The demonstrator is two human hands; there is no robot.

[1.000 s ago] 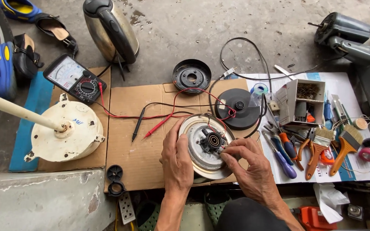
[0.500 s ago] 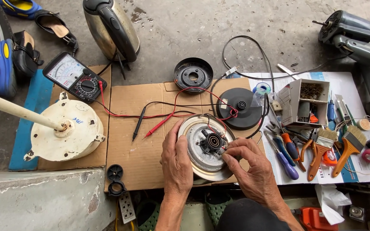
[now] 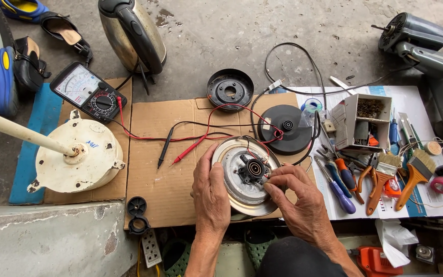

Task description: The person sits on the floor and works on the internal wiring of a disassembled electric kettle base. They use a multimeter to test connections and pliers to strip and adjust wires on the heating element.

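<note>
left hand [image 3: 210,191] grips round shiny metal disc [image 3: 242,177]; right hand [image 3: 298,197] pinches black connector [image 3: 254,169].

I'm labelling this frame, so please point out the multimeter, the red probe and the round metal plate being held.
multimeter [image 3: 89,92], head view, on its dial face.
red probe [image 3: 188,150], head view, on its handle.
metal plate [image 3: 234,182], head view, on its bare left part.

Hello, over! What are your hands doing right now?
Left hand steadies metal disc rim. Right hand fingers pinch at black hub. Red wire loops close by.
</note>
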